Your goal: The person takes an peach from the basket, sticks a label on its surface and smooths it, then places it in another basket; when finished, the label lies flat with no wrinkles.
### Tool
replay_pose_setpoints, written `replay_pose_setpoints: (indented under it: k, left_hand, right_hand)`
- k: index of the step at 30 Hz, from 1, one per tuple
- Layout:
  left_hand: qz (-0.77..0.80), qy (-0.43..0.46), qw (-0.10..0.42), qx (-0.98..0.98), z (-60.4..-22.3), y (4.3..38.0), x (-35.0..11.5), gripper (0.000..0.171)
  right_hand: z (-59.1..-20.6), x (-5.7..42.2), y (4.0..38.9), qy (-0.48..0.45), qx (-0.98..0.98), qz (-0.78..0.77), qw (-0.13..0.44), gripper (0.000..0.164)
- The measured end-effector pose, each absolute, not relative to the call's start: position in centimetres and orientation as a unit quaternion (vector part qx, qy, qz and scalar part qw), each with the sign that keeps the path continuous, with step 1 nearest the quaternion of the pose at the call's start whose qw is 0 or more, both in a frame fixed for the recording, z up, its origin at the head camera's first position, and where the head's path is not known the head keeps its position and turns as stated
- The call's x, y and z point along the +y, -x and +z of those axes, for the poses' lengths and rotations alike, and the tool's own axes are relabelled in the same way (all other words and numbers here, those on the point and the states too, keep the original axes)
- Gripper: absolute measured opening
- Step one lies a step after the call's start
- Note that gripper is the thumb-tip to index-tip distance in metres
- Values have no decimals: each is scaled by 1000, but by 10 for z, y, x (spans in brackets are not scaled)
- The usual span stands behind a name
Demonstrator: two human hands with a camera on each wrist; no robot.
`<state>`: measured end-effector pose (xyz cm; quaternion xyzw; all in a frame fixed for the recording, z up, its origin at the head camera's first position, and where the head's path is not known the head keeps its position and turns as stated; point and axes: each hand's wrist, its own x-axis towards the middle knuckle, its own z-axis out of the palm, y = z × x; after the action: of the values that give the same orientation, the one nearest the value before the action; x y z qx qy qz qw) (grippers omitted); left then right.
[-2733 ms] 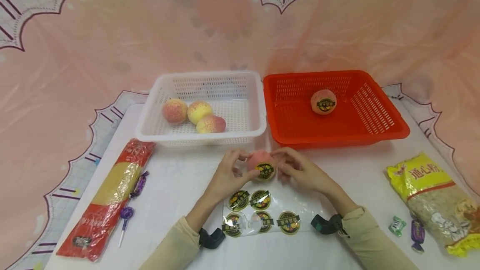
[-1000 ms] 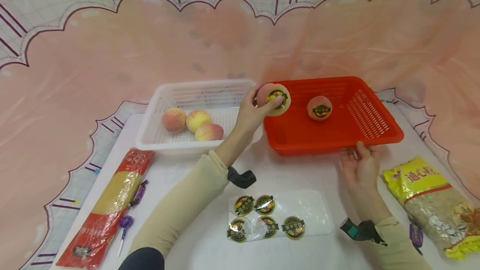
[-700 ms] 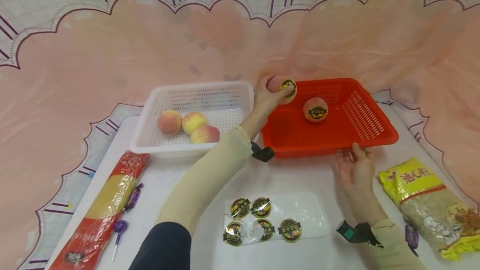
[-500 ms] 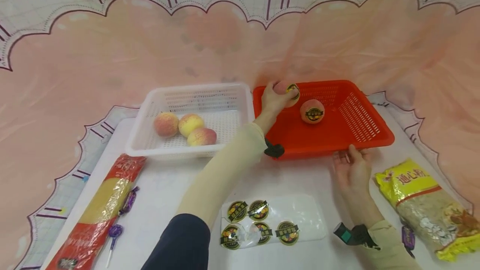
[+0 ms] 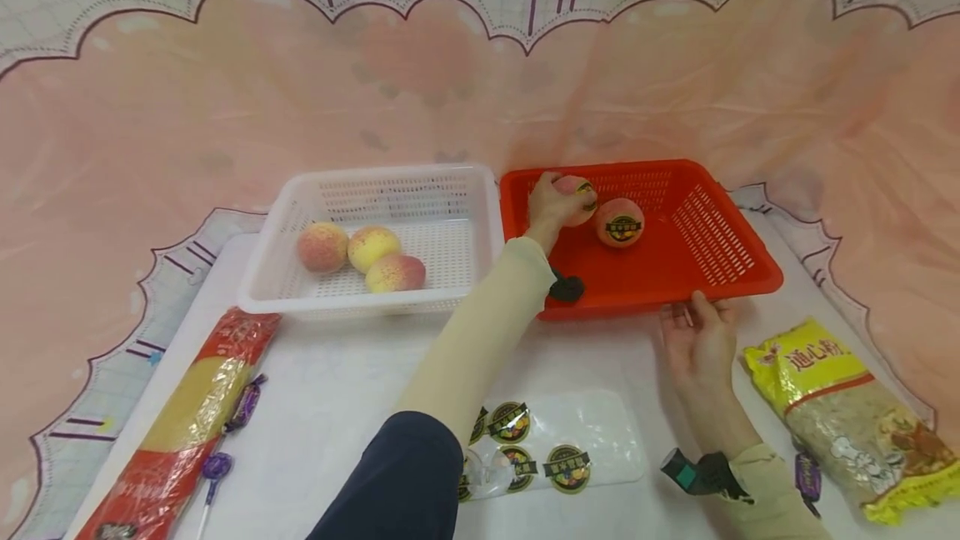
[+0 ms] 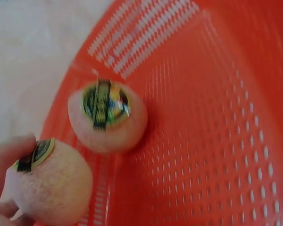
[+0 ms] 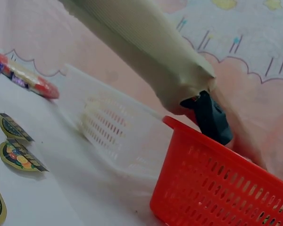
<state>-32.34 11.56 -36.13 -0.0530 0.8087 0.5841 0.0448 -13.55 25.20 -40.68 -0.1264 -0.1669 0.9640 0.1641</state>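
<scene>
In the head view my left hand (image 5: 553, 208) reaches into the back left of the red basket (image 5: 637, 283) and grips a peach (image 5: 573, 187) with a round sticker, thumb on the sticker. Beside it lies another stickered peach (image 5: 621, 225); the left wrist view shows the held peach (image 6: 56, 188) low against the basket wall, close to the other peach (image 6: 108, 127). My right hand (image 5: 699, 348) is at the basket's front rim, palm turned up and fingers loosely bent, fingertips touching or just under the rim. The right wrist view does not show its fingers.
The white basket (image 5: 360, 305) at left holds three peaches (image 5: 375, 250). On the table front lies a clear sheet of round stickers (image 5: 567, 468), partly behind my left sleeve. A red noodle packet (image 5: 180, 423), candy (image 5: 244, 403) and lollipop (image 5: 217, 467) lie left, a yellow pasta bag (image 5: 847, 415) right.
My left hand has carried the stickered peach from above the sticker sheet up and over into the red basket, then lowered it. My right hand has moved from that peach to the basket's front rim.
</scene>
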Motion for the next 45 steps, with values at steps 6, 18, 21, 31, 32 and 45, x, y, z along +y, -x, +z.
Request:
replay_pose_setpoints:
  k: [6,18,21,31,32,45]
  left_hand:
    - [577,47,67,813,-369,324,110,62]
    - [559,43,125,818,-371,317,97,62]
    - [551,50,149,820,-370,316,94,60]
    - [528,13,171,832,-360,317,97,69]
    - [515,-3,159,842,-357,316,98,69]
    - [579,-156,118,792,-315,259,58,35]
  right_hand:
    - [-407,251,133,125,-190,959,167,46]
    - [-405,248,132,136,-166,963,163,43]
    - [-405,247,133,138,-162,964,159,42]
    - [-406,252,133,135,-148,970,137,45]
    - [-406,253,133,134,-147,971,136,44]
    - [-407,257,133,131,-127,976,122,34]
